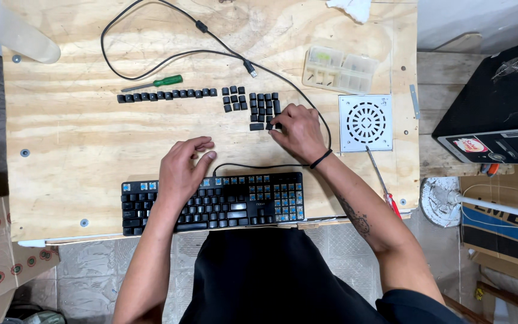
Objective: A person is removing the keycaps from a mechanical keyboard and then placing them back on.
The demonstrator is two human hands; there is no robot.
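Note:
A black keyboard with several bare blue switches lies at the near edge of a plywood table. My left hand hovers over its upper left part with fingers loosely curled, holding nothing I can see. My right hand reaches past the keyboard to a block of loose black keycaps, fingertips down on the keycaps at the block's lower right. A row of removed keycaps and a smaller cluster of keycaps lie further left.
A green-handled screwdriver lies above the keycap row. The keyboard's black cable loops across the table. A clear parts box, a white round-grille plate and a red-handled screwdriver are at right. A black computer case stands beyond the edge.

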